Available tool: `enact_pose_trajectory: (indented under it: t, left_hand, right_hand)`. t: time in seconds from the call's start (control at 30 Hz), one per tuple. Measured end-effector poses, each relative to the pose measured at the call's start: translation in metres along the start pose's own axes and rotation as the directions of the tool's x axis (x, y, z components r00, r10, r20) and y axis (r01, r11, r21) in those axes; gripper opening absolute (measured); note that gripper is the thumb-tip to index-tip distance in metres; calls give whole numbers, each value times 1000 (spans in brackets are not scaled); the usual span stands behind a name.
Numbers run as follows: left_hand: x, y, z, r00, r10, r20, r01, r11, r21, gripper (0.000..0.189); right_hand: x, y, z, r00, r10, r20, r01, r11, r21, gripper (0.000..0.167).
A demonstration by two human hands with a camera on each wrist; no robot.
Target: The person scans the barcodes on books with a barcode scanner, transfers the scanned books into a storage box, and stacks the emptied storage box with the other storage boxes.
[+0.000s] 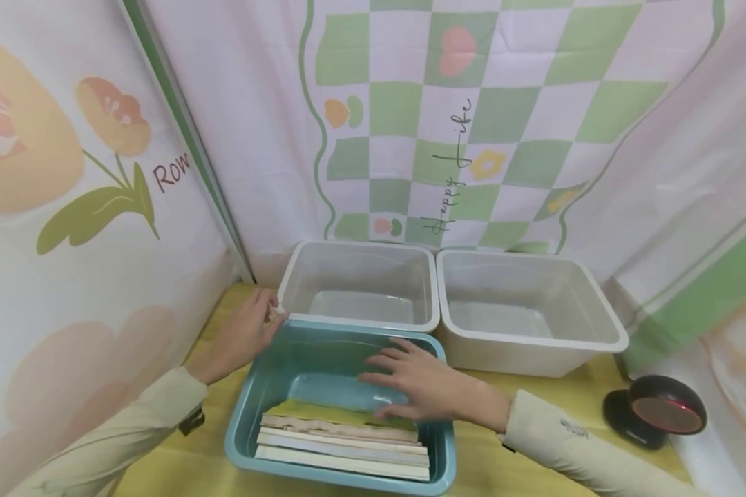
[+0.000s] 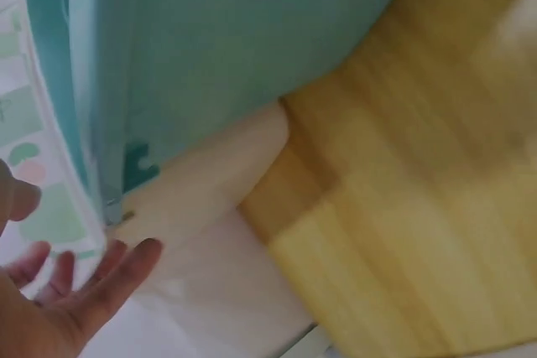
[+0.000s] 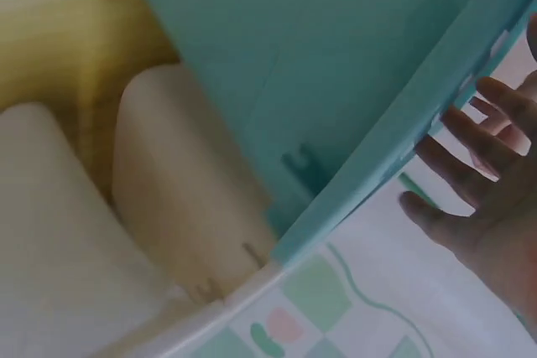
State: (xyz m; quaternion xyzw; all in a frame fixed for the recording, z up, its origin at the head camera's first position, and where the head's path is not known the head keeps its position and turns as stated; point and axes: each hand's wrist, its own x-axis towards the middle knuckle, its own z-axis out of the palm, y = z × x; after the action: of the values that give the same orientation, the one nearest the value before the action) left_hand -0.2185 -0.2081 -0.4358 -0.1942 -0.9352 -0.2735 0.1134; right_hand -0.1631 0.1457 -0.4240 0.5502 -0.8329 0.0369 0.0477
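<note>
A blue-green plastic bin [image 1: 239,421] stands on the table with several books or notebooks [image 1: 342,450] inside, lined up along its near side with their edges up. My left hand [image 1: 239,338] is at the bin's far left corner, next to the rim of a white bin [image 1: 360,244]. In the left wrist view its fingers [image 2: 117,278] look relaxed and extended, with nothing held. Over the right part of the blue-green bin hovers my right hand [image 1: 419,383], fingers spread and holding nothing. The right wrist view shows those fingers [image 3: 470,175] beside the bin's rim.
A second white bin [image 1: 522,355] stands to the right of the first, both behind the blue-green one. A black round-headed device [image 1: 668,407] sits at the table's right. Patterned curtains [image 1: 394,110] hang behind and at the sides of the yellow wooden table [image 1: 497,455].
</note>
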Motion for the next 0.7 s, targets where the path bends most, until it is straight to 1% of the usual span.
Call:
enact_pose_trajectory:
  t: [0.03, 0.1, 0.17, 0.23, 0.3, 0.37, 0.4, 0.43, 0.47, 0.5, 0.53, 0.6, 0.67, 0.7]
  left_hand:
    - [-2, -1, 0, 999, -42, 20, 43, 998, -40, 26]
    - [-5, -3, -1, 990, -116, 77, 124, 985, -118, 29]
    - [-7, -5, -2, 974, -182, 134, 204, 964, -170, 33]
    - [-8, -4, -4, 953, -236, 190, 273, 940, -203, 38]
    - [-8, -3, -6, 928, -288, 236, 341, 911, -231, 41]
    - [-8, 0, -9, 899, -335, 283, 409, 872, -268, 42]
    - [-8, 2, -12, 883, -351, 311, 441, 845, -301, 42]
    - [-8, 2, -15, 870, -358, 340, 467, 821, -329, 43]
    - [-7, 3, -18, 853, -361, 377, 493, 793, -358, 45]
    - [-7, 2, -22, 841, -348, 415, 507, 775, -377, 48]
    - [-7, 1, -25, 825, -339, 453, 527, 750, -398, 50]
    - [-5, -3, -31, 792, -312, 524, 561, 711, -424, 54]
    - [-4, -9, -35, 763, -286, 579, 586, 686, -433, 58]
    - [-3, -12, -36, 752, -281, 596, 596, 675, -434, 58]
  right_hand:
    - [0, -2, 0, 1000, 6, 24, -6, 1000, 16, 60]
    - [-1, -6, -1, 998, 19, 68, -23, 998, 53, 60]
    - [-1, -8, 0, 995, 21, 95, -29, 996, 84, 61]
    - [0, -9, 1, 994, 6, 110, -17, 995, 96, 61]
    - [1, -10, 3, 992, -12, 123, 0, 995, 101, 61]
    - [3, -11, 4, 990, -30, 140, 16, 995, 96, 60]
    - [3, -11, 5, 988, -37, 149, 23, 995, 95, 59]
    - [4, -12, 5, 986, -41, 160, 25, 995, 97, 59]
    - [4, -13, 5, 984, -41, 172, 24, 994, 103, 58]
    - [4, -14, 5, 982, -41, 186, 19, 993, 116, 57]
    - [5, -15, 4, 979, -40, 200, 13, 991, 134, 57]
    - [7, -17, 3, 973, -40, 228, -4, 982, 187, 55]
    - [9, -19, 1, 966, -39, 255, -26, 968, 249, 54]
    - [10, -20, 0, 963, -41, 266, -35, 961, 274, 53]
